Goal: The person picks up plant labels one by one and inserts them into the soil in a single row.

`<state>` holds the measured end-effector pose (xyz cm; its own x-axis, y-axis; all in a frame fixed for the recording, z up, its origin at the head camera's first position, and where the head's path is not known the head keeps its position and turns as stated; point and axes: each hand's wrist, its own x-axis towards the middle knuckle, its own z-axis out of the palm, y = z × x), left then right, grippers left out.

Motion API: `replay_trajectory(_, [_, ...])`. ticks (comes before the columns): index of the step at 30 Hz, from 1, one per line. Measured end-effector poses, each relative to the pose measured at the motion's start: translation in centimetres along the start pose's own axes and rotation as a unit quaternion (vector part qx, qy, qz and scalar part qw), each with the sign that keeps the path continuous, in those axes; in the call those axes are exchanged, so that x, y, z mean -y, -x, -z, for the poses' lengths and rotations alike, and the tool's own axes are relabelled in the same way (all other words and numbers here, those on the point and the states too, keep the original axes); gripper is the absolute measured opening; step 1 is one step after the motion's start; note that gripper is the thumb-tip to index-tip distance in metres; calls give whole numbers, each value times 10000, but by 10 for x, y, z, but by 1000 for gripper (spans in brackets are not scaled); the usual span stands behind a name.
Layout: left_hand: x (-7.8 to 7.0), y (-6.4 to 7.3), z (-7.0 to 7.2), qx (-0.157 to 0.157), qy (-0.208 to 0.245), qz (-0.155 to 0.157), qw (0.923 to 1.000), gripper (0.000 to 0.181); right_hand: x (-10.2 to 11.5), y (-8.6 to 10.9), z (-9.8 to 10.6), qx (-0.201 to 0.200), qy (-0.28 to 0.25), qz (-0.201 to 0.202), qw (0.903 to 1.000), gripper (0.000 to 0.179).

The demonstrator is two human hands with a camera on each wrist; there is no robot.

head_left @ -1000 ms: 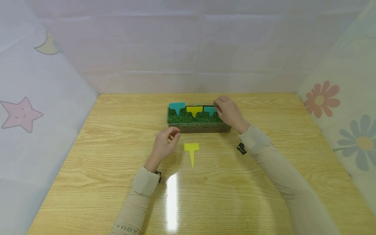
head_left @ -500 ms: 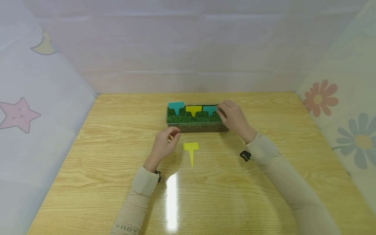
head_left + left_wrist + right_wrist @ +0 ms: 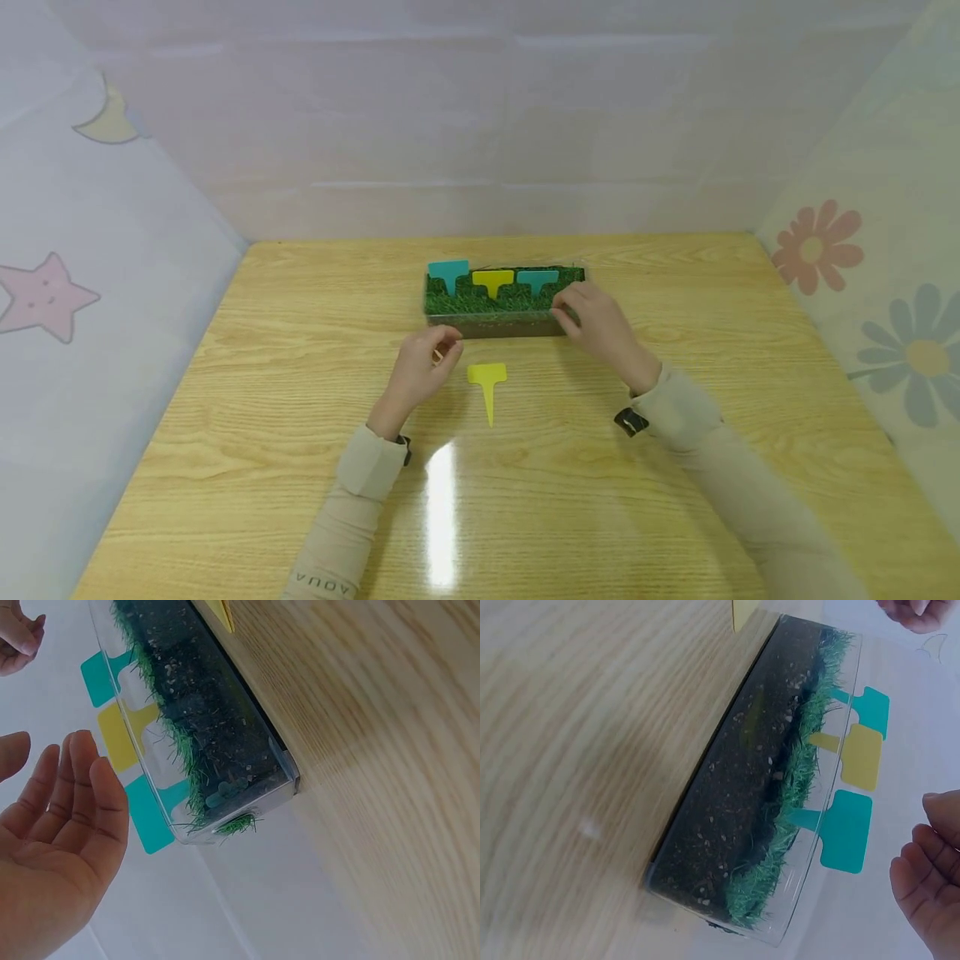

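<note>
A clear planter box [image 3: 502,327] of dark soil and green grass stands at the table's far middle. Three T-shaped plant labels stick up from the grass: a teal label [image 3: 448,271] at left, a yellow label [image 3: 492,279] in the middle and another teal label [image 3: 537,278] at right. A loose yellow plant label [image 3: 488,377] lies on the table in front, its point toward me. My left hand [image 3: 420,367], fingers loosely bent and holding nothing, hovers by the box's front left corner. My right hand [image 3: 602,329], relaxed with nothing in its fingers, is near the front right corner.
The wooden table [image 3: 300,400] reaches back to a pale cloth wall [image 3: 480,125]. Printed cloth walls stand at both sides, with a star [image 3: 48,296] on the left and flowers [image 3: 817,247] on the right.
My right hand has come away from the right teal label, back toward me and slightly right, uncovering that label and the box's right end. The left hand has stayed put.
</note>
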<state>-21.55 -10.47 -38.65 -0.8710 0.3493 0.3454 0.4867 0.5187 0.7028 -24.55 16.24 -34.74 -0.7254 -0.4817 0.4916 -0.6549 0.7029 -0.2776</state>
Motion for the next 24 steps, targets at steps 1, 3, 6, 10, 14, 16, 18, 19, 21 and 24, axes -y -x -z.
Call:
replay_trajectory(1, [-1,0,0,55,-21,45,10000,11,1,1,0,-5,-85,-47,10000,9])
replay_trajectory(3, [-1,0,0,199,-93,167,9996,12,3,4,-1,-7,-257,-142,9996,8])
replay_trajectory(6, [-3,-1,0,458,-250,405,9978,14,5,7,-1,26,-389,-226,9990,7])
replay_trajectory(10, [-6,-2,-2,961,-578,895,9897,20,7,13,-2,132,-425,-310,9985,7])
replay_trajectory(14, [-8,-6,-6,1469,-1032,1192,9765,24,7,19,-3,246,-406,-408,9980,7])
replay_trajectory(16, [-8,-7,-8,1603,-1182,1179,9728,24,6,22,-4,283,-396,-443,9978,7])
replay_trajectory(18, [-7,-9,-10,1677,-1290,1131,9708,24,5,25,-5,303,-398,-475,9976,7])
replay_trajectory(19, [-7,-10,-11,1704,-1338,1109,9699,24,4,26,-5,300,-405,-485,9976,7])
replay_trajectory(21, [-6,-11,-13,1778,-1411,1091,9678,24,4,28,-5,315,-417,-505,9974,7])
replay_trajectory(24, [-5,-13,-16,1938,-1570,1054,9626,24,5,29,-5,342,-429,-525,9971,8])
